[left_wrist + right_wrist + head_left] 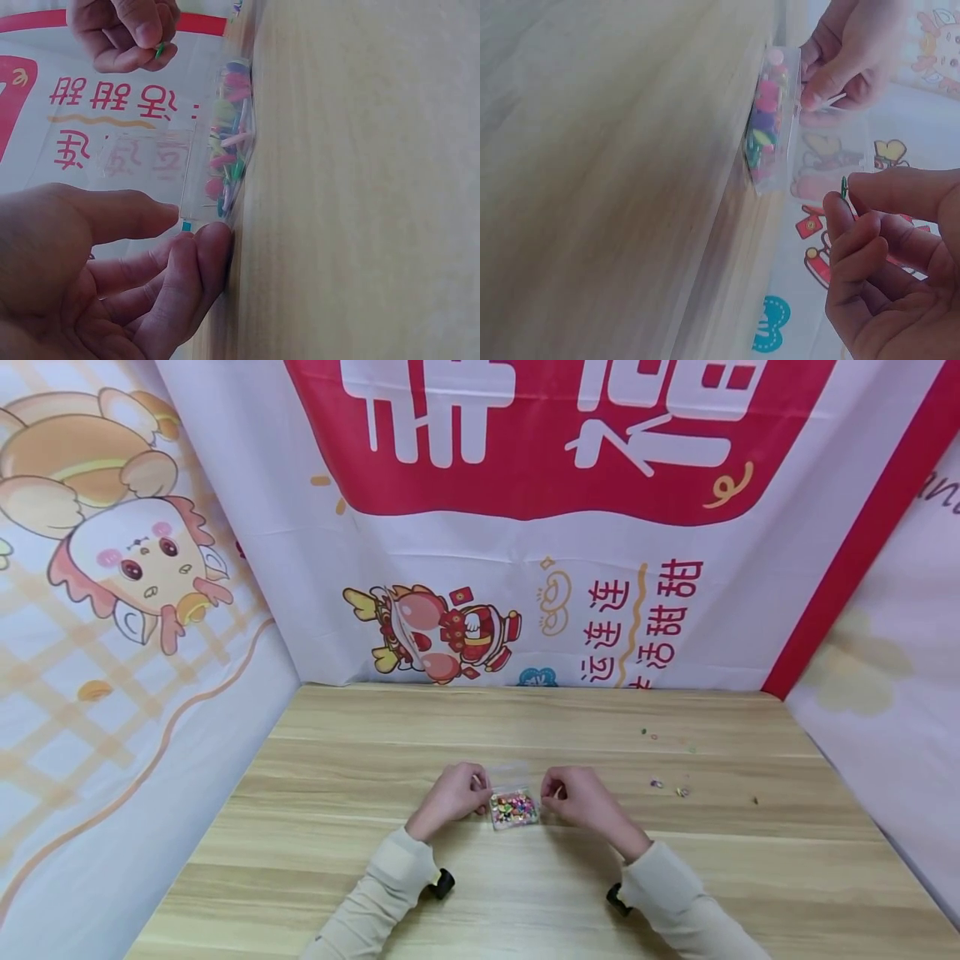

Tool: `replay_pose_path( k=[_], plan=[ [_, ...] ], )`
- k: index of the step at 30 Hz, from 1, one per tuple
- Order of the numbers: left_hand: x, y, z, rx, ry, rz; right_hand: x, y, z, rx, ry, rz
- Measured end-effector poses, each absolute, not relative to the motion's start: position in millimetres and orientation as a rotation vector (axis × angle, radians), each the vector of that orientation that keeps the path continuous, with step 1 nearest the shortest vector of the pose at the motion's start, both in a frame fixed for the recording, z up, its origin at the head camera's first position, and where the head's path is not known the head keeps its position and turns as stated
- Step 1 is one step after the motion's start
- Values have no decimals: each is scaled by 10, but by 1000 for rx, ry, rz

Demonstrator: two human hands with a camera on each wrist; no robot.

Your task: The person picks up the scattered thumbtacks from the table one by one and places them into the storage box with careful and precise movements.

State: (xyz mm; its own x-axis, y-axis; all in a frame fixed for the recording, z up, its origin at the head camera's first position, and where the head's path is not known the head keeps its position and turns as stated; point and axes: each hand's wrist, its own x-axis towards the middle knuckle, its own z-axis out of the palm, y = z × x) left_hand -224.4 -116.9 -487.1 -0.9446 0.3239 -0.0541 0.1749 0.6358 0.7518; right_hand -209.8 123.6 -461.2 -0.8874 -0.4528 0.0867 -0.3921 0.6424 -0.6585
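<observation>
A small clear plastic box (784, 169), lid (142, 154) raised, sits on the table and holds several colourful thumbtacks (225, 161). At its left end my left hand (454, 793) holds the box, thumb tip by the rim and curled fingers lower at the corner. My right hand (581, 795) is just off the box's right side. Between its thumb and index finger it pinches a green thumbtack (844, 187), also seen in the left wrist view. The remaining right fingers curl loosely beneath.
Several small loose pieces lie on the wooden table (315, 827) to the right, among them a pair of small clusters (656, 783) and a dark piece (755, 800). Printed cloth (450, 543) hangs along the table's back edge, with more cloth at both sides.
</observation>
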Motion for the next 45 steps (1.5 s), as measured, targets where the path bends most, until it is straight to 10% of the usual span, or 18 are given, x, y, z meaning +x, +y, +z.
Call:
replay_pose_path(
  k=[25, 45],
  plan=[
    [-2264, -1182, -4888, 442, 2691, 1187, -2089, 780, -4665, -880, 2714, -1002],
    [-2279, -1190, -4930, 423, 2662, 1210, -2059, 1465, -4710, -623, 2783, -1030]
  ],
)
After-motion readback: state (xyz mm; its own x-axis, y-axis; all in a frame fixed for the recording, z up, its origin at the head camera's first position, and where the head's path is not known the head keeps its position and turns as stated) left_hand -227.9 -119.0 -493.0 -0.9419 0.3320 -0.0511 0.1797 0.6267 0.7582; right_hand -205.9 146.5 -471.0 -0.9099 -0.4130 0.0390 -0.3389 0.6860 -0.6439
